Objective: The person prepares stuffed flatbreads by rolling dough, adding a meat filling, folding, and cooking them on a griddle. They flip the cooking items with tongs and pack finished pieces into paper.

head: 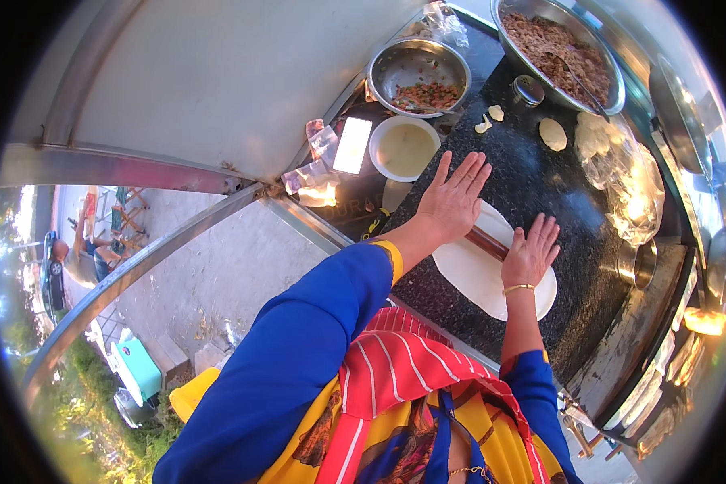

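A brown wooden rolling pin (pixel 489 241) lies across an oval sheet of pale dough (pixel 469 275) on the black speckled stone worktop (pixel 572 242). My left hand (pixel 457 196) lies over the pin's far left end, palm down with fingers stretched out. Over its other end is my right hand (pixel 531 251), also flat, with a bracelet at the wrist. Both palms cover the pin's ends, so only its middle shows. Neither hand has its fingers wrapped around it.
A steel bowl of chopped vegetables (pixel 426 97), a bowl of pale liquid (pixel 405 148) and a lit phone (pixel 352 145) stand left. Farther back are a big basin of minced filling (pixel 556 54), a shaker (pixel 527 91), dough pieces (pixel 552 134) and a plastic bag (pixel 629 181).
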`<state>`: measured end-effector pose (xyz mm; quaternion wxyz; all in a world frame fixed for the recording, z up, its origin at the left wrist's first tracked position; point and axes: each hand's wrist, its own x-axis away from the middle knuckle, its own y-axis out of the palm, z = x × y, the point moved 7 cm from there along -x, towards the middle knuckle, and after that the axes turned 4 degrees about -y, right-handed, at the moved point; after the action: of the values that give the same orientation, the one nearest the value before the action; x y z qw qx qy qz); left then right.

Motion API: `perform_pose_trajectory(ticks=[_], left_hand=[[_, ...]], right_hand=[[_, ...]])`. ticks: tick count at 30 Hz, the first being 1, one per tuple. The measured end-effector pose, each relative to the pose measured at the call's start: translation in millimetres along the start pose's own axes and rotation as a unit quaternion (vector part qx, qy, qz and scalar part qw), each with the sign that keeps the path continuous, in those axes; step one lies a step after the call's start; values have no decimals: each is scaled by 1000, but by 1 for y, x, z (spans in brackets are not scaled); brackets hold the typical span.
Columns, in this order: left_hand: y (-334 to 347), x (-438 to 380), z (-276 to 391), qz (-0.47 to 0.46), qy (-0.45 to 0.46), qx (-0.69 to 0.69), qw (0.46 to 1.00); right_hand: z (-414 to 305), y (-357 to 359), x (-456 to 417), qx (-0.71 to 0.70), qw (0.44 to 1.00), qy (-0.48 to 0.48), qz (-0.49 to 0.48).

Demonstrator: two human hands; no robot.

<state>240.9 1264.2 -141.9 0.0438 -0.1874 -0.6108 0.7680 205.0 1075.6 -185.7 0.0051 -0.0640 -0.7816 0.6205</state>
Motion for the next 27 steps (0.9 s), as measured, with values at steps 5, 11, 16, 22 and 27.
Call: perform_pose_trajectory(ticks=[5, 11, 16, 22, 27], left_hand=[[-5, 53, 6, -26, 28, 16, 999], [-25, 128, 11, -38, 69, 104, 991], [-29, 159, 12, -88, 92, 112, 986], [-22, 138, 86, -61, 112, 147, 981], [31, 58, 139, -84, 108, 70, 988]], right_hand=[[-6, -1, 54, 11, 994, -109, 17], [-20, -19, 133, -62, 988, -133, 51], [-15, -31, 169, -120, 977, -156, 87], [59, -59, 168, -108, 988, -92, 53], [120, -32, 119, -64, 996, 15, 68]])
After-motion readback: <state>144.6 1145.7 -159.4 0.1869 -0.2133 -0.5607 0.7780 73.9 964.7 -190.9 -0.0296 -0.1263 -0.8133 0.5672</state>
